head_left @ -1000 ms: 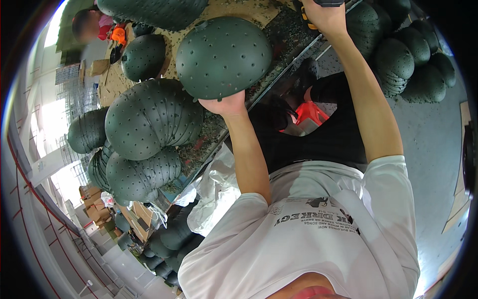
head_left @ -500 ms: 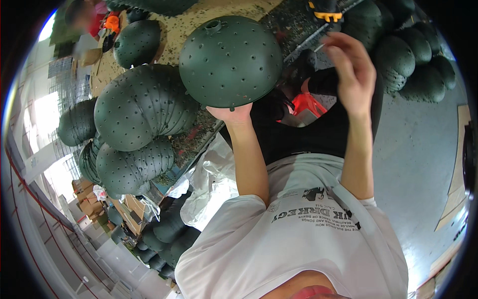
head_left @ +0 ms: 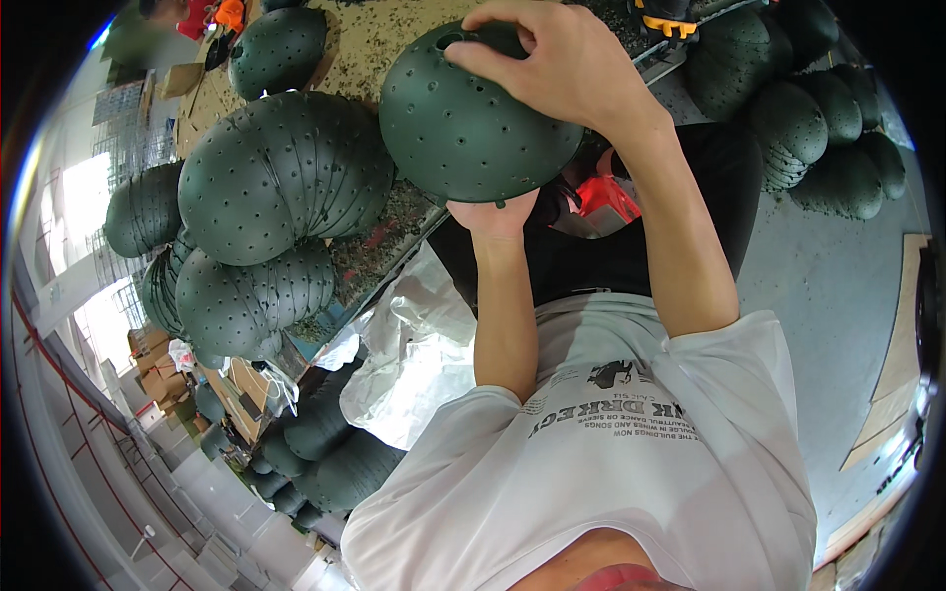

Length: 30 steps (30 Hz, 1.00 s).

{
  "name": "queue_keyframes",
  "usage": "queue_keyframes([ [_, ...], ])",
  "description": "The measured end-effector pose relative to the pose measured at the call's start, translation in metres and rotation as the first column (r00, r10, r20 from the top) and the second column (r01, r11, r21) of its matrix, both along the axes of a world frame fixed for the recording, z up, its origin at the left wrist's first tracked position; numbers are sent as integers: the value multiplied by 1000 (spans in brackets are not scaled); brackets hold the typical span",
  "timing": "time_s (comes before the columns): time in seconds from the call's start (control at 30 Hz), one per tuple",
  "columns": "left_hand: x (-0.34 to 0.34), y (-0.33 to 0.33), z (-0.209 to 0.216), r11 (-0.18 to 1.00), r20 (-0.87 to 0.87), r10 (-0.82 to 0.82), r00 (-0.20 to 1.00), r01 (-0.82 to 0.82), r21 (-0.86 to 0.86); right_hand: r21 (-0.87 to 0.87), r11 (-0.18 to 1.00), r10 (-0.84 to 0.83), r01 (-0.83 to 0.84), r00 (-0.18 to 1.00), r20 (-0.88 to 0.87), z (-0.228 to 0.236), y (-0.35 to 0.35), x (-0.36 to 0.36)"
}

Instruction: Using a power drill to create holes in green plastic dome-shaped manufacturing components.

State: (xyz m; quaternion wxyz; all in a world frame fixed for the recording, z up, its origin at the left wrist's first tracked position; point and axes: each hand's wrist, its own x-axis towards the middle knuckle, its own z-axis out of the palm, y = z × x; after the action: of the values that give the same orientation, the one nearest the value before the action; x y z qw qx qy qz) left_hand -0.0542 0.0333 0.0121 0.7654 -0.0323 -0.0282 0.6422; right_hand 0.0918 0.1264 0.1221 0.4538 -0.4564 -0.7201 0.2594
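Note:
A dark green plastic dome (head_left: pixel 473 128), dotted with small holes, is held up in front of me. My left hand (head_left: pixel 498 215) supports it at its lower rim, palm upward, with the fingers hidden beneath the dome. Over its top reaches my right hand (head_left: pixel 567 59). The right thumb and forefinger are bent around the short round collar near the dome's far edge, and the other fingers are partly hidden behind them. To the left, touching or nearly touching the held dome, lies a stack of nested domes (head_left: pixel 266 177) of the same kind.
Green scraps litter the worktable (head_left: pixel 370 49). A black and yellow tool (head_left: pixel 670 22) lies at its far right. More domes (head_left: pixel 778 118) stand in stacks on the right-hand floor. White plastic sheeting (head_left: pixel 414 345) hangs at my left side. A person in red (head_left: pixel 195 18) is at the far left.
My right hand has swung left from beside the dome onto its top collar. The dome and my left hand have shifted slightly right in view.

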Motion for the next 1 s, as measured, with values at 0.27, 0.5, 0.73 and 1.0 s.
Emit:
queue_keyframes([
  [0.27, 31, 22, 17, 978, -688, 209, 695, -165, 130, -45, 998, -39, 31, 981, -191, -14, -7, 1],
  [0.5, 8, 28, -13, 918, -766, 359, 533, -52, 394, -39, 996, -88, 80, 949, -304, -31, -27, 3],
  [0.73, 0, 1, -33, 965, -558, 254, 790, -246, 90, -5, 980, -185, 200, 897, -402, -43, -49, -4],
  [1.0, -3, -5, -9, 934, -714, 319, 624, -79, 348, -129, 980, -156, 148, 987, -47, -14, -51, 1],
])
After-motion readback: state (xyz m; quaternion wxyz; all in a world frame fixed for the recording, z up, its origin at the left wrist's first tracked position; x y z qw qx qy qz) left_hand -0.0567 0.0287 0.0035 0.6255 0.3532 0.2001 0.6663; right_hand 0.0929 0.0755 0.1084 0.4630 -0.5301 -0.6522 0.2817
